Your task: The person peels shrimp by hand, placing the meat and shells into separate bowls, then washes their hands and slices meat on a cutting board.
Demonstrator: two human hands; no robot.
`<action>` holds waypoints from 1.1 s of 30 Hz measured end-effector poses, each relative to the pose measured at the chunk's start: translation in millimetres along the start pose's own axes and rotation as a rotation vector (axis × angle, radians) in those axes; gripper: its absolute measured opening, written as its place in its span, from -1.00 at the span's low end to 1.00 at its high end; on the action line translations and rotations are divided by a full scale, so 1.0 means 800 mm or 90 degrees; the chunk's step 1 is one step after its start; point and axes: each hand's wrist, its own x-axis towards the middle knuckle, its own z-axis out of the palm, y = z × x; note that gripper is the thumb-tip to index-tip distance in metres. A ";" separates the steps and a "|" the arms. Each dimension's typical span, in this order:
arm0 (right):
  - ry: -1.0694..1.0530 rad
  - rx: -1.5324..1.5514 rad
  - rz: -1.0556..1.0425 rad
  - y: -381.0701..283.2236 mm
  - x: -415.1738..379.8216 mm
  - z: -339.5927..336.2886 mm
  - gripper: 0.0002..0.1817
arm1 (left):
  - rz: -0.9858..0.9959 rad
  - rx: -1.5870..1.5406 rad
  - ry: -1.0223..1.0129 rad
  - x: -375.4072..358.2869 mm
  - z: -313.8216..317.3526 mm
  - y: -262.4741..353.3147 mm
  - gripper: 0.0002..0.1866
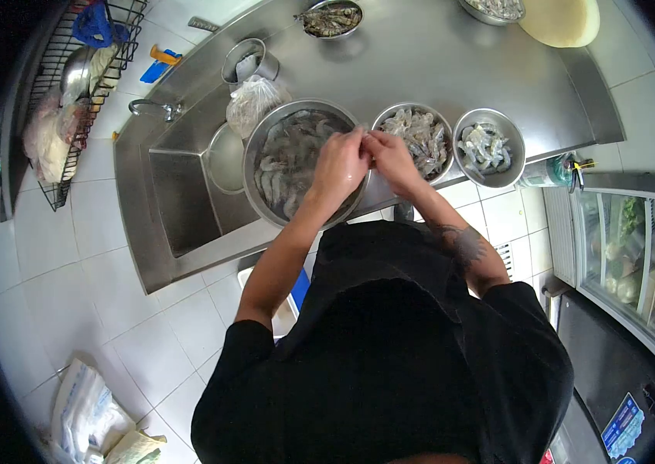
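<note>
My left hand (339, 166) and my right hand (394, 161) meet with fingertips pinched together. Whatever lies between the fingers is hidden. Under and beside my left hand is a large metal bowl (249, 166) of whole grey shrimp (285, 158) in water. Just beyond my right hand stands a smaller metal bowl (449, 147) filled with what look like shrimp shells and heads (419, 133). Farther right, another metal bowl (519, 158) holds pale peeled shrimp (484, 147).
A sink (180, 201) with a tap (156, 108) lies left. A plastic bag (254, 104) and metal pot (252, 63) stand behind the large bowl. More bowls sit at the back, one with dark contents (329, 21). A glass-door fridge (637, 255) is right; a wire rack (72, 116) hangs left.
</note>
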 end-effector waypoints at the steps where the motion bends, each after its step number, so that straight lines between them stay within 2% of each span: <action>1: 0.027 -0.056 -0.027 -0.009 -0.004 -0.010 -0.72 | -0.001 -0.035 -0.050 0.005 -0.004 0.008 -0.62; 2: 0.054 -0.113 -0.054 -0.018 -0.008 -0.020 -0.73 | -0.004 -0.038 -0.048 0.011 -0.012 0.014 -0.62; 4: 0.038 -0.142 -0.031 -0.034 -0.018 -0.045 -0.73 | 0.000 -0.089 -0.239 0.028 -0.022 0.021 -0.61; 5: 0.023 -0.168 -0.011 -0.040 -0.021 -0.056 -0.73 | 0.000 -0.091 -0.235 0.033 -0.019 0.020 -0.61; 8: 0.062 -0.181 -0.021 -0.042 -0.029 -0.076 -0.73 | 0.075 -0.182 -0.056 0.049 0.005 0.006 -0.67; 9: 0.102 -0.215 -0.090 -0.053 -0.037 -0.069 -0.73 | 0.184 -0.220 0.052 0.059 0.029 -0.006 -0.71; 10: 0.089 -0.223 -0.094 -0.051 -0.035 -0.075 -0.73 | 0.177 -0.218 0.065 0.064 0.031 -0.005 -0.71; 12: 0.112 -0.380 -0.129 -0.047 -0.031 -0.086 -0.72 | 0.109 -0.300 -0.217 0.070 0.034 -0.003 -0.72; 13: 0.163 -0.411 -0.166 -0.052 -0.035 -0.081 -0.72 | 0.065 -0.292 -0.255 0.076 0.031 0.003 -0.75; 14: 0.153 -0.417 -0.169 -0.051 -0.034 -0.081 -0.72 | 0.060 -0.294 -0.246 0.076 0.040 0.000 -0.75; 16: 0.220 -0.488 -0.208 -0.041 -0.030 -0.084 -0.73 | 0.072 -0.344 -0.157 0.073 0.065 -0.009 -0.80; 18: 0.239 -0.511 -0.215 -0.031 -0.027 -0.084 -0.72 | 0.045 -0.358 -0.149 0.069 0.079 -0.007 -0.85; 20: 0.274 -0.579 -0.202 -0.021 -0.026 -0.082 -0.68 | 0.088 -0.190 -0.093 0.061 0.093 -0.007 -0.86; 21: 0.247 -0.667 -0.106 -0.023 -0.028 -0.084 -0.70 | 0.087 -0.226 -0.011 0.056 0.097 -0.005 -0.85; 22: 0.238 -0.670 -0.108 -0.024 -0.030 -0.086 -0.70 | 0.080 -0.225 -0.005 0.054 0.098 -0.007 -0.85; 24: 0.217 -0.884 -0.184 -0.029 -0.039 -0.086 -0.74 | -0.020 -0.273 -0.006 0.048 0.099 -0.013 -0.85; 25: 0.208 -0.892 -0.182 -0.035 -0.041 -0.085 -0.75 | -0.031 -0.270 0.003 0.046 0.099 -0.014 -0.85; 26: 0.190 -0.894 -0.190 -0.035 -0.040 -0.088 -0.75 | -0.061 -0.445 -0.023 0.043 0.099 -0.014 -0.84; 27: 0.155 -0.862 -0.289 -0.035 -0.036 -0.094 -0.77 | -0.090 -0.620 -0.046 0.041 0.103 -0.016 -0.82; 28: 0.120 -0.824 -0.384 -0.033 -0.033 -0.100 -0.79 | -0.065 -0.651 -0.068 0.042 0.106 -0.020 -0.77; 30: 0.032 -0.817 -0.337 -0.042 -0.026 -0.106 -0.87 | -0.054 -0.681 -0.065 0.042 0.106 -0.019 -0.75; 33: -0.015 -0.720 -0.395 -0.064 -0.030 -0.096 -0.88 | -0.020 -0.642 -0.038 0.044 0.084 -0.012 -0.70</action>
